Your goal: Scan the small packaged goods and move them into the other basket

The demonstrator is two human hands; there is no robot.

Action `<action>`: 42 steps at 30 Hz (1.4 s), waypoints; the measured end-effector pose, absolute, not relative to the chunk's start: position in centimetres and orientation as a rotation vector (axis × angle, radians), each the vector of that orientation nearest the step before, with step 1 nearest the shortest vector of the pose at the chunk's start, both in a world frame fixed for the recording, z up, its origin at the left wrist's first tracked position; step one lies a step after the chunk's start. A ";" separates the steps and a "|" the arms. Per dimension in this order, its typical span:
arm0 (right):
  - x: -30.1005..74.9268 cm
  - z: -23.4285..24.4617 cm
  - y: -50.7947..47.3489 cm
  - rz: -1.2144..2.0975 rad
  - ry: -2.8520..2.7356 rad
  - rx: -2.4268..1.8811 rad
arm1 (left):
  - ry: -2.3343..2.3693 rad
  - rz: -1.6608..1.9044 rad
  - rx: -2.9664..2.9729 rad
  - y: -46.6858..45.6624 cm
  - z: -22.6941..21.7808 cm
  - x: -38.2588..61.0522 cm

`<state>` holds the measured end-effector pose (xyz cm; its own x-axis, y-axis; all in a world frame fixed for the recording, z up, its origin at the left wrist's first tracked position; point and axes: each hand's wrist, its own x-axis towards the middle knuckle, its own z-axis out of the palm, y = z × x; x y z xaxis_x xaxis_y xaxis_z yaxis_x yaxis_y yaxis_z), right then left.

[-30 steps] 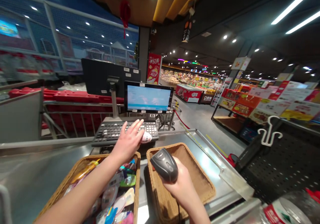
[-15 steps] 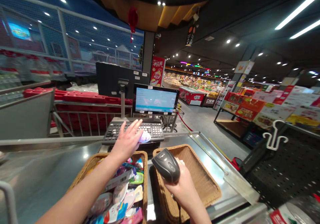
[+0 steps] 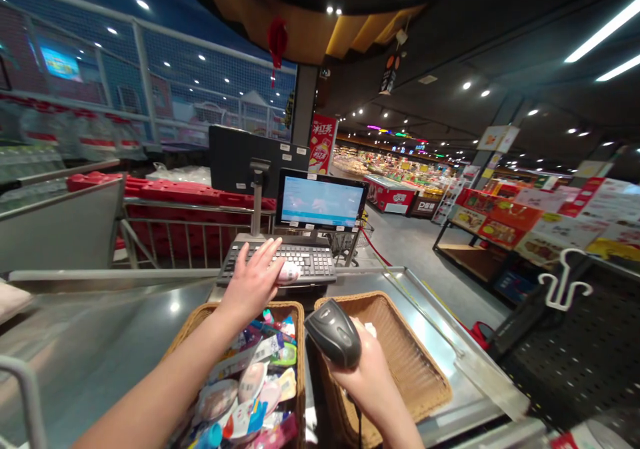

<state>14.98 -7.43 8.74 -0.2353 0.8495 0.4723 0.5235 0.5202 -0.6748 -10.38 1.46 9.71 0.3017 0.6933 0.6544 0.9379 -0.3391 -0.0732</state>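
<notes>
My left hand [image 3: 254, 280] reaches out over the near edge of the black keyboard [image 3: 295, 262], with a small pale pink packet [image 3: 289, 273] held against its thumb side. Below it, a wicker basket [image 3: 200, 319] is heaped with colourful packaged goods [image 3: 245, 385]. My right hand [image 3: 363, 369] grips a black handheld barcode scanner [image 3: 333, 333], its cord trailing down. That hand is over a second wicker basket [image 3: 423, 372], which holds only a small white scrap [image 3: 371, 329] near the hand.
Both baskets sit on a steel checkout counter [image 3: 115, 322]. A till monitor [image 3: 320, 200] stands behind the keyboard. To the right are a black perforated panel [image 3: 565, 349] with a white hanger [image 3: 563, 285] and stacked promotional boxes [image 3: 500, 222]. Red barriers [image 3: 170, 229] stand at left.
The whole scene has slid rightward in view as my head turned slightly left. Both hands stay nearly in place, keeping the packet and scanner.
</notes>
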 end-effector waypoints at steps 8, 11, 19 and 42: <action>14.0 8.8 -7.7 0.492 -1.940 -1.144 | -1.500 -0.757 -2.118 0.5 8.8 -12.5; 13.6 8.8 -7.8 0.523 -1.946 -1.133 | -1.540 -0.728 -2.094 0.0 8.0 -13.8; 12.3 7.9 -7.9 0.632 -1.953 -1.085 | -1.683 -0.717 -2.045 -1.7 5.0 -17.2; 7.1 6.7 -8.5 0.806 -2.030 -1.014 | -1.965 -0.570 -2.113 -6.0 -2.1 -21.3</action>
<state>7.10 -8.53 6.74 -0.4342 0.8426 0.3187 0.3945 0.4959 -0.7736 -21.32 -6.04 -2.06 0.0418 0.9118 0.4084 0.9889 -0.0961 0.1134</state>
